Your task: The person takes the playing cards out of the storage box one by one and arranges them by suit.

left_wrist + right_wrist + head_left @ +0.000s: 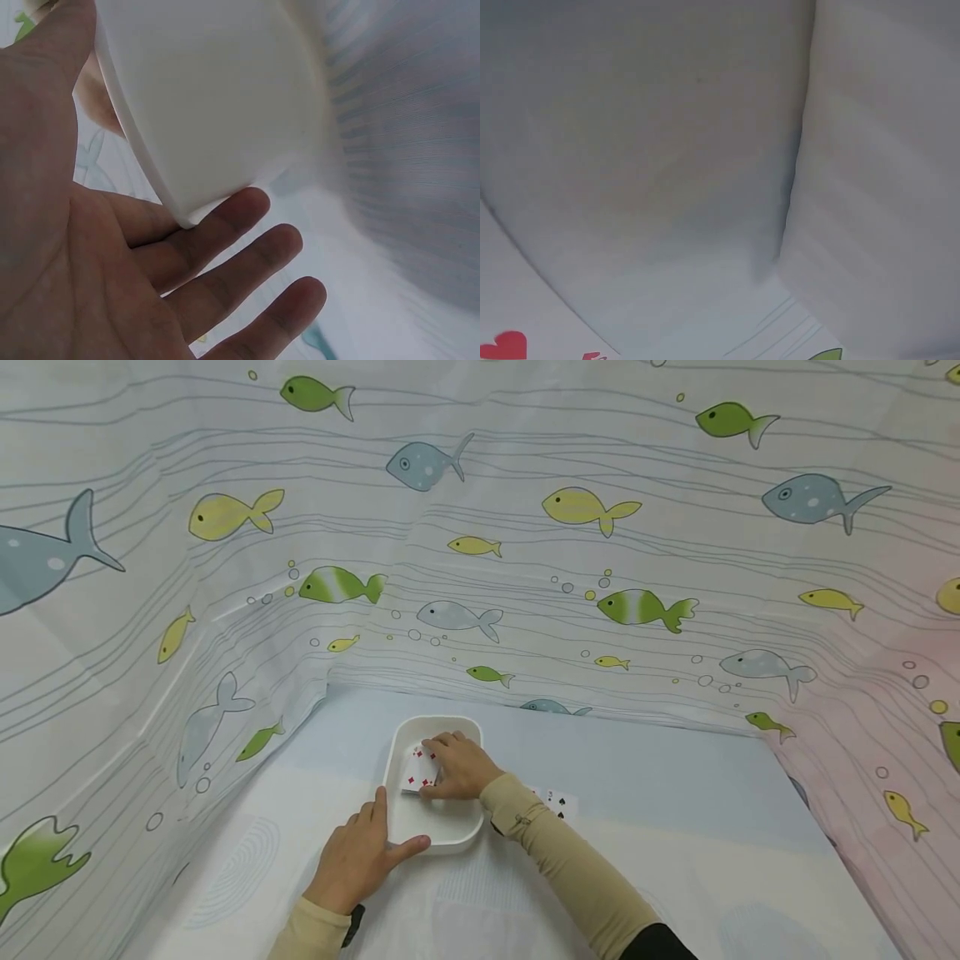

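A white plastic tray [433,823] with rounded corners stands on the table. Inside it is a stack of playing cards [417,768], a red diamond card on top. My right hand [467,768] reaches over the tray's right wall and grips the stack between thumb and fingers; part of the stack is hidden by the hand. At the tray's near left corner, my left hand [352,858] rests against the outside with its thumb over the near rim. The left wrist view shows its extended fingers [240,210] touching the tray's corner.
More playing cards [562,805], one with black spades, lie right of the tray, partly behind my right forearm. A card with a red heart [506,346] shows in the right wrist view. Fish-printed curtains [517,610] enclose the pale table [675,793].
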### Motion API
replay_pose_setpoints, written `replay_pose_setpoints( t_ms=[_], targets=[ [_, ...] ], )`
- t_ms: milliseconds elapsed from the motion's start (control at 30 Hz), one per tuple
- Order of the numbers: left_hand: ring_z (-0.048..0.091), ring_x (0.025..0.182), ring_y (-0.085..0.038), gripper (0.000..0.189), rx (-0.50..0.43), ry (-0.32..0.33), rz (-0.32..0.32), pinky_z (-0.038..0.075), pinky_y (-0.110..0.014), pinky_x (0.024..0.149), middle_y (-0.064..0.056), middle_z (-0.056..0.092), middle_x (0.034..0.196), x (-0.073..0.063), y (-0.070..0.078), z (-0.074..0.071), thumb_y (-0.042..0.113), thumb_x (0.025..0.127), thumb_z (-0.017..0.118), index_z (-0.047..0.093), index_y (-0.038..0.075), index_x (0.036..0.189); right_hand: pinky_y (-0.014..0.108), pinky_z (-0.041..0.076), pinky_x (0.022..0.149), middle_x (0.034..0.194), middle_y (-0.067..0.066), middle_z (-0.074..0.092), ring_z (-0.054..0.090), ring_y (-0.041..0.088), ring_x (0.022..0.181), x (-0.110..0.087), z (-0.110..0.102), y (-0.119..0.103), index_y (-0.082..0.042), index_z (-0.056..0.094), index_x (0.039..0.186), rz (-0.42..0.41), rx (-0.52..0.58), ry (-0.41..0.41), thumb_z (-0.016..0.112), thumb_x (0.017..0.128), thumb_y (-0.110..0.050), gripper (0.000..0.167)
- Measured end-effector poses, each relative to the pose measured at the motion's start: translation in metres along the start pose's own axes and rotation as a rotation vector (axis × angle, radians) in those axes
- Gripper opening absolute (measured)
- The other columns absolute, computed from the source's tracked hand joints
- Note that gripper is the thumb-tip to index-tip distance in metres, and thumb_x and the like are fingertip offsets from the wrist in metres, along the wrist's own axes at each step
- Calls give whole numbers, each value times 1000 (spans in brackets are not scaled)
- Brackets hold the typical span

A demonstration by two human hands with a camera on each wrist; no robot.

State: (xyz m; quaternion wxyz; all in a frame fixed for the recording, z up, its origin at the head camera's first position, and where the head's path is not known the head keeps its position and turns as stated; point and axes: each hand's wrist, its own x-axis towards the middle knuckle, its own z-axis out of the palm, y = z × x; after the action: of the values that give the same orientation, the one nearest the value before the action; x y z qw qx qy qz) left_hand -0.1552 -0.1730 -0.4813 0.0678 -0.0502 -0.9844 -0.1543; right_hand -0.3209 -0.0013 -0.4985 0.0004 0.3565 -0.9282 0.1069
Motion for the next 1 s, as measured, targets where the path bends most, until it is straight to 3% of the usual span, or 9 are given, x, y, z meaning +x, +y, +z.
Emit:
replay_pose_setpoints(
  t_ms=[500,733,1000],
  targets=[
    [66,92,-41,110,8,25,16,54,-52,72,-27,63,119,-1,-1,0,74,85,62,41,-17,144,36,42,108,146,5,50,48,20,131,-19,-13,-2,-14,46,153,-44,100,110,78,82,-56,88],
    [66,92,-40,110,11,25,12,54,-52,73,-27,63,119,-1,-1,1,73,85,63,41,-17,144,34,43,107,143,6,50,49,20,128,-29,-22,-1,-11,46,152,-100,98,175,76,83,-58,89],
    [66,95,-41,113,7,12,13,54,-52,75,-27,63,121,0,-2,3,76,85,60,39,-17,145,32,45,103,142,6,49,48,19,125,-42,-27,1,-11,47,152,-98,99,211,76,82,-56,88]
  ],
)
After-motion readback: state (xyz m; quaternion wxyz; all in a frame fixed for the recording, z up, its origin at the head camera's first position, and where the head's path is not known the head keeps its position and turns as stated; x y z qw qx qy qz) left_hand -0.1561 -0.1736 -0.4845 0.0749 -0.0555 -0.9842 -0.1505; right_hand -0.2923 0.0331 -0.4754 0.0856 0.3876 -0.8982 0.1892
